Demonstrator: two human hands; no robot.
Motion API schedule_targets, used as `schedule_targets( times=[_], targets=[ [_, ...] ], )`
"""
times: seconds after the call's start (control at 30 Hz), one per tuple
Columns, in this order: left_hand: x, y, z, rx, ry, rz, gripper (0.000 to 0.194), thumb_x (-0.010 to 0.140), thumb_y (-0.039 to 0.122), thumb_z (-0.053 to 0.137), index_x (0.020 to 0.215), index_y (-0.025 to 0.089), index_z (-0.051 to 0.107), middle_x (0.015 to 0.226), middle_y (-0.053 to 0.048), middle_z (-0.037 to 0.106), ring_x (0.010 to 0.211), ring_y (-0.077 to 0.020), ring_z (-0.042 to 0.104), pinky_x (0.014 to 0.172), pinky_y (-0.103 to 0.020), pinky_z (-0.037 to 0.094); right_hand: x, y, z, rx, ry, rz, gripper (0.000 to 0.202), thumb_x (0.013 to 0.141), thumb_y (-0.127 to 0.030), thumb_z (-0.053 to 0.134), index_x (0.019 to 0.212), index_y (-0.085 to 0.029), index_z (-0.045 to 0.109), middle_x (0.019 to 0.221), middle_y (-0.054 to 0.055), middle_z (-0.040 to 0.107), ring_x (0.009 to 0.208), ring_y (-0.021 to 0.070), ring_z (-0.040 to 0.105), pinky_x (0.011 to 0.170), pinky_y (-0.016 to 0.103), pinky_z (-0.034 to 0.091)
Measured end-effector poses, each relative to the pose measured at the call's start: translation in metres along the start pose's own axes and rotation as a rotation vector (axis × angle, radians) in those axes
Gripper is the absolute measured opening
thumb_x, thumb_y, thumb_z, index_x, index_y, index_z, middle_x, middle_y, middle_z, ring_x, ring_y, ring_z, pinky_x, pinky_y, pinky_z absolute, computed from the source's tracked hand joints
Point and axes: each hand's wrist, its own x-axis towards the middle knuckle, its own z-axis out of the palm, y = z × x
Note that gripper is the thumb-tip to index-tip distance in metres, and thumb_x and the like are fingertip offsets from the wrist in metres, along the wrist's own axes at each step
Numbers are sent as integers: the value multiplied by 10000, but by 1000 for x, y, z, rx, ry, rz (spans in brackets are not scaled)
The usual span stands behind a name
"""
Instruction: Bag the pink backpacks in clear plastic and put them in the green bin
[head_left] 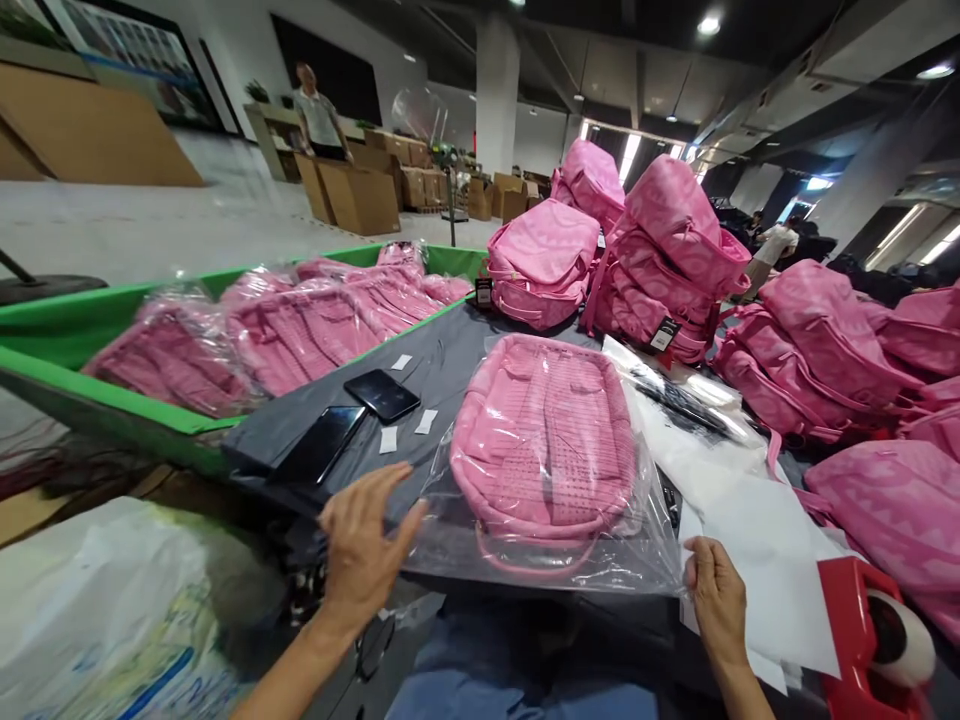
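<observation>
A pink backpack [544, 440] lies inside a clear plastic bag [637, 560] on the dark-covered table, its loop strap toward me. My right hand [716, 590] pinches the bag's near right corner. To the left of the bag's near edge, my left hand [369, 545] hovers with fingers spread, holding nothing. Two black phones [382, 395] and several small white labels [424, 421] lie left of the backpack.
A green-rimmed bin [187, 425] with wrapped pink backpacks stands at left. Stacked pink backpacks [660, 260] fill the back and right. White sheets [772, 550] and a red tape dispenser [851, 620] lie at right. A person [319, 120] stands behind cardboard boxes [360, 198].
</observation>
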Motion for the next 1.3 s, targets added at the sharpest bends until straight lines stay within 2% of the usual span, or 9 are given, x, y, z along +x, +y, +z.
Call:
schedule_targets(
  times=[0.1, 0.2, 0.33, 0.5, 0.77, 0.97, 1.13, 1.23, 1.3],
  targets=[
    [4, 39, 11, 1, -150, 406, 307, 962, 469, 593, 1172, 249, 641, 1253, -87, 688, 1231, -300, 554, 1138, -500, 278, -3, 0, -2, 45, 30, -3, 704, 760, -908, 540, 833, -209, 578, 502, -65, 420, 455, 126, 372, 443, 263, 303],
    [6, 68, 19, -9, -275, 503, 372, 892, 522, 694, 1077, 208, 625, 1234, -100, 667, 1211, -300, 518, 1104, -467, 282, -4, -1, -2, 81, 52, 1, 700, 759, -907, 549, 838, -211, 568, 506, -67, 422, 449, 123, 376, 435, 258, 307],
    [1, 76, 18, 48, -342, 493, 363, 887, 545, 691, 959, 199, 606, 1201, -109, 644, 1157, -304, 505, 1036, -464, 313, -6, 1, 0, 109, 81, -11, 690, 779, -896, 543, 842, -209, 567, 524, -61, 438, 456, 119, 375, 440, 257, 313],
    [-4, 68, 14, 181, -312, 426, 411, 952, 570, 594, 1029, 169, 635, 1152, -142, 637, 1094, -317, 520, 1028, -519, 328, -7, 1, 3, 159, 132, -5, 707, 757, -910, 556, 838, -207, 570, 526, -64, 430, 455, 116, 363, 432, 258, 289],
    [10, 54, 7, -102, -524, 217, 300, 1006, 462, 545, 853, 236, 669, 1068, -53, 650, 1054, -254, 567, 952, -433, 409, -8, -1, 5, 207, 140, -1, 715, 727, -917, 579, 815, -208, 573, 501, -60, 435, 449, 119, 366, 435, 259, 313],
    [32, 51, 20, -134, -533, 328, 221, 1010, 347, 536, 858, 217, 628, 1026, -46, 676, 1052, -238, 590, 1010, -449, 355, -2, 6, 4, 223, 124, 24, 702, 707, -909, 598, 784, -211, 598, 557, -38, 481, 496, 134, 422, 441, 266, 360],
    [53, 45, 33, -256, -754, 221, 272, 977, 413, 541, 799, 211, 577, 906, -18, 643, 889, -204, 595, 856, -351, 423, 16, 10, 6, 250, 64, 151, 633, 602, -809, 747, 690, -203, 590, 547, -31, 484, 475, 129, 427, 437, 278, 374],
    [58, 43, 34, -278, -809, 185, 312, 958, 458, 545, 771, 211, 576, 869, -5, 628, 862, -204, 590, 831, -341, 423, 19, 5, -11, 224, 113, 199, 642, 545, -777, 788, 729, -188, 611, 596, 17, 575, 496, 161, 503, 423, 282, 381],
    [59, 42, 35, -292, -825, 185, 350, 960, 496, 531, 757, 215, 581, 849, 0, 623, 834, -199, 587, 802, -329, 429, 13, 0, -39, 165, 187, 187, 688, 493, -787, 800, 778, -187, 624, 652, 44, 624, 582, 203, 584, 451, 283, 433]
  ],
)
